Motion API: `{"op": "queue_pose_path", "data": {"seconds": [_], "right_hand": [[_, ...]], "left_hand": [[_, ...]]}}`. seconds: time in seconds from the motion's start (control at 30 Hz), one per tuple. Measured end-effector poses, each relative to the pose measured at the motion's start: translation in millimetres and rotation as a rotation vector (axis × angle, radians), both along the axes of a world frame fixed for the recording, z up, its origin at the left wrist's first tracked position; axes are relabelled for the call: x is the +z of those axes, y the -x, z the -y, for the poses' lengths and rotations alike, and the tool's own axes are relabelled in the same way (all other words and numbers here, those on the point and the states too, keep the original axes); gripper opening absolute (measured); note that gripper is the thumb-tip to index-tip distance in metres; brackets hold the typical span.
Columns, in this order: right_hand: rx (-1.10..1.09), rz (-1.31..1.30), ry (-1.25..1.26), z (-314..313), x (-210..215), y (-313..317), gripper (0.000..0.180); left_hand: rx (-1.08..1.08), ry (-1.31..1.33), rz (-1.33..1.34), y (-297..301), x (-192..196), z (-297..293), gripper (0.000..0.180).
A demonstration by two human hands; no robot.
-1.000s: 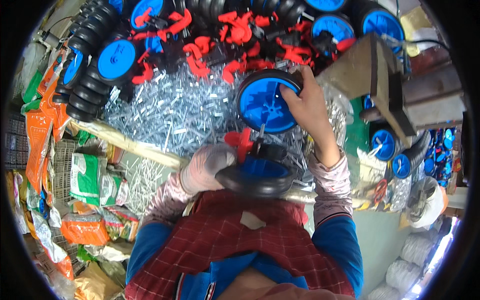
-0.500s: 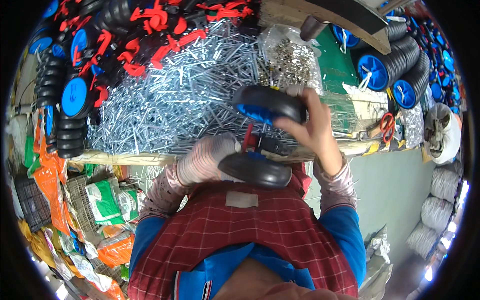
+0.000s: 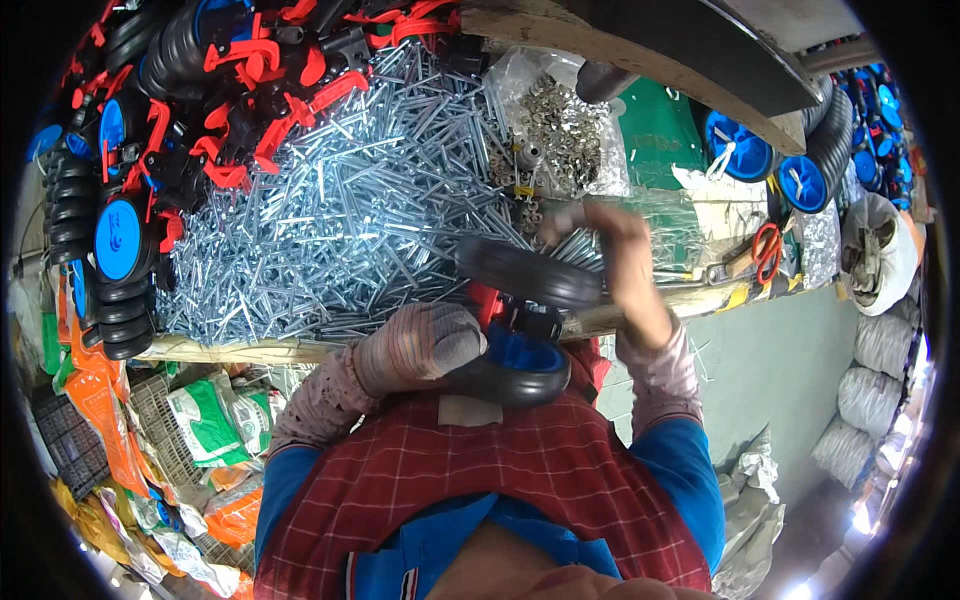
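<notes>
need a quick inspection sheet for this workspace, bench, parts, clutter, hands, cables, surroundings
surface: workbench with a wooden front edge, much of it under loose metal pins
job's things: upper wheel above the lower wheel, red-and-black bracket between; lower wheel's hub is blue
clutter: red-and-black fittings heaped at far left; small metal parts on clear plastic; red-handled tool near the right front edge
hands: left hand, gloved, closed at the lower wheel's left side; right hand, bare, blurred near the upper wheel, contact unclear
cables: nothing seen
surroundings: green-and-white bag at left, white sack at right
</notes>
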State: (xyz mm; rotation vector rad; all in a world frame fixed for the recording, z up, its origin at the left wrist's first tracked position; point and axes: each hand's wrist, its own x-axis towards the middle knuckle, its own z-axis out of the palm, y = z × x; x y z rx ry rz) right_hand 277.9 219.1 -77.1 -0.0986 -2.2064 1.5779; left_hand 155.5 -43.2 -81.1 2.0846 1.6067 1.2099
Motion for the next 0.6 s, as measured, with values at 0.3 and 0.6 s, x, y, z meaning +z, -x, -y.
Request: {"op": "queue_pose_path", "data": {"seconds": [0.3, 0.6], "right_hand": [[-0.523, 0.128, -0.741, -42, -52, 76, 0.017], [-0.429, 0.254, 0.246, -42, -45, 48, 0.010]], "left_hand": [[0.033, -0.031, -0.023, 4, -1, -2, 0.028], [0.047, -0.083, 0.035, 1, -7, -2, 0.032]]}}
